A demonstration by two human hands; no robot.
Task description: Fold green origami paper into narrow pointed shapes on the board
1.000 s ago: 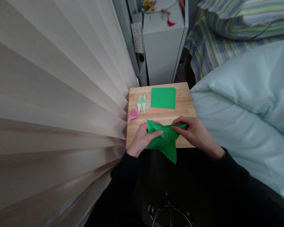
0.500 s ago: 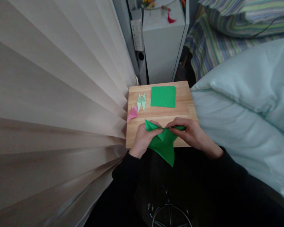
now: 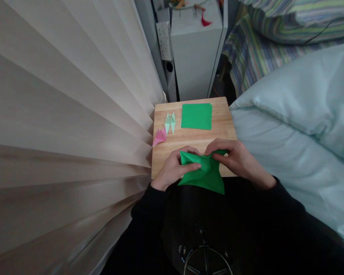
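Observation:
A creased sheet of green origami paper (image 3: 205, 176) is held between both hands over the near edge of a small wooden table (image 3: 172, 149). My left hand (image 3: 174, 168) grips its left part, thumb on the near face and fingers behind. With thumb and fingers closed, my right hand (image 3: 235, 156) pinches the upper right edge, which is bent. Farther back on the table lies a stack of green paper (image 3: 196, 116). To its left are a pale green folded paper piece (image 3: 170, 123) and a pink folded paper piece (image 3: 159, 136).
A pleated curtain (image 3: 74, 114) hangs close along the table's left side. On the right is a bed with a pale blue duvet (image 3: 289, 103). Behind the table stands a white cabinet (image 3: 196, 57). A dark round seat with a metal ring base (image 3: 208, 248) shows below.
The green sheet has opened out wider, and its lower corner has swung up and to the right. My hands have moved slightly apart, both still holding the paper.

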